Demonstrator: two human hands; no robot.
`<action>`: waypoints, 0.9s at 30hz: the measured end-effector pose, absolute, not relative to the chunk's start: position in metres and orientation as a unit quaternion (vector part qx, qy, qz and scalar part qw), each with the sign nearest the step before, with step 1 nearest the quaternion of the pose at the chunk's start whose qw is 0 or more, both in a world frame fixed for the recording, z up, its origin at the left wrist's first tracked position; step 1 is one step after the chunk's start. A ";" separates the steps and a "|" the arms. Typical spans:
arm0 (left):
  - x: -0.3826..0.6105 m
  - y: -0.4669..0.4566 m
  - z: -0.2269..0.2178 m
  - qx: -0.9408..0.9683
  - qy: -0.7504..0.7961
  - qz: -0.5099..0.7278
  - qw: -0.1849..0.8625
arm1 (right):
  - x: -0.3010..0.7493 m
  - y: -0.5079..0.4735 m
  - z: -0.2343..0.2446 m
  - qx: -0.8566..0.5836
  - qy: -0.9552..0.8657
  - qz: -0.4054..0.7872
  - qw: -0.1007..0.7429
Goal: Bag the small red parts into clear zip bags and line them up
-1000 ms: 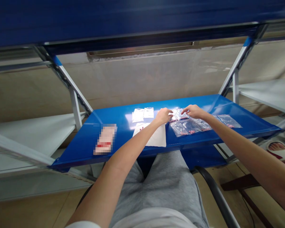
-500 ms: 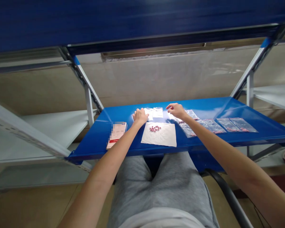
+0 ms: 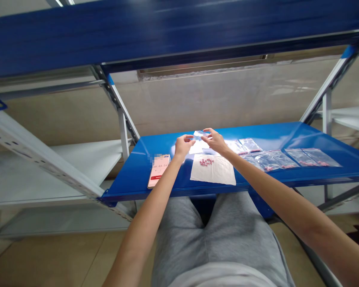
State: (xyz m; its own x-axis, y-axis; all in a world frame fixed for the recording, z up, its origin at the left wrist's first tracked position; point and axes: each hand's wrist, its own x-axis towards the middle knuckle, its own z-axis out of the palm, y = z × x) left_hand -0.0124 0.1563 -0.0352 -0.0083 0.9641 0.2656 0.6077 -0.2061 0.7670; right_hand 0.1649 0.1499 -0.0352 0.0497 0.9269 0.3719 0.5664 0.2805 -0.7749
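My left hand (image 3: 184,144) and my right hand (image 3: 214,140) both pinch a small clear plastic bag (image 3: 198,135), held just above the blue shelf (image 3: 290,131). Below the hands lies a white sheet (image 3: 213,174) with a small heap of pink pills (image 3: 206,162) on it. A further small clear bag (image 3: 196,148) lies on the shelf behind the sheet.
A phone (image 3: 158,170) with a lit timer screen lies to the left of the sheet. Several clear bags with pink pills (image 3: 287,157) lie in a row on the right. A blue beam (image 3: 179,36) runs overhead. Grey shelves (image 3: 77,159) flank the blue one.
My left hand picked a small clear bag off the shelf, and my right hand came left from the filled bags to grip it too. The camera view shifted left.
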 end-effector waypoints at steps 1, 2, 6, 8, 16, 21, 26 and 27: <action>-0.015 0.149 -0.032 0.669 0.558 0.421 0.250 | 0.164 0.142 -0.033 -0.540 -0.651 0.230 0.482; -0.018 0.141 -0.029 0.672 0.529 0.442 0.270 | 0.163 0.133 -0.031 -0.516 -0.642 0.256 0.506; -0.029 0.105 -0.018 0.719 0.493 0.430 0.235 | 0.158 0.093 -0.028 -0.457 -0.614 0.313 0.562; -0.031 0.086 -0.013 0.745 0.499 0.396 0.197 | 0.156 0.075 -0.029 -0.462 -0.603 0.329 0.561; -0.014 0.040 -0.016 0.812 0.507 0.281 0.075 | 0.147 0.041 -0.041 -0.451 -0.620 0.378 0.518; -0.014 0.035 -0.024 0.788 0.513 0.325 0.104 | 0.147 0.034 -0.046 -0.463 -0.642 0.337 0.510; -0.014 0.031 -0.026 0.805 0.503 0.312 0.049 | 0.152 0.031 -0.048 -0.434 -0.660 0.358 0.498; -0.014 0.031 -0.026 0.805 0.501 0.314 0.047 | 0.154 0.030 -0.047 -0.432 -0.661 0.359 0.497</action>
State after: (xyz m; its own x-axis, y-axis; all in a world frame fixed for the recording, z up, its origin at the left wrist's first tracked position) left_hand -0.0138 0.0309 -0.0262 0.2999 0.8365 0.4587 0.7779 -0.4927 0.3899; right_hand 0.1538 0.0303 -0.0466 -0.1327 0.9285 0.3469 0.2146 0.3686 -0.9045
